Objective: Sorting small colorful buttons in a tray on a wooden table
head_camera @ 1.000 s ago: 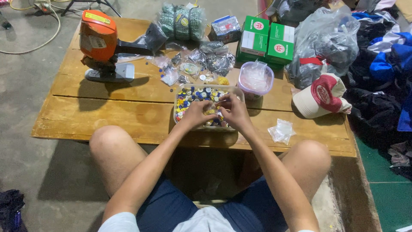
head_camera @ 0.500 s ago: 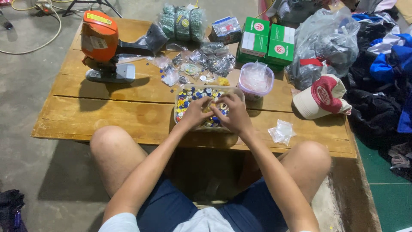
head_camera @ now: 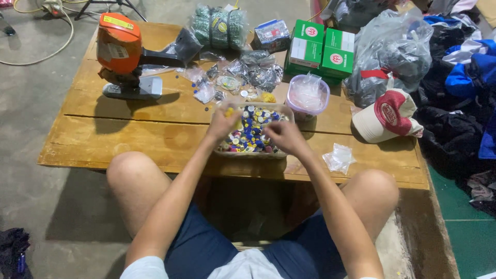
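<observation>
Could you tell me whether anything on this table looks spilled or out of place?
A few small buttons lie loose on the wooden table, outside the tray that both hands work over. A crumpled clear bag sits near the front edge.

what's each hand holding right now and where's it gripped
The left hand pinches a small yellow piece at its fingertips; exact grip unclear. Whether the right hand, over the tray, holds anything cannot be told.

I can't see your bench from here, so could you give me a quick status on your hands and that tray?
Left hand pinching a small yellow piece over the tray of mixed coloured buttons. Right hand on the buttons, grip unclear. Nothing blocking; lidded tub stands beside.
</observation>
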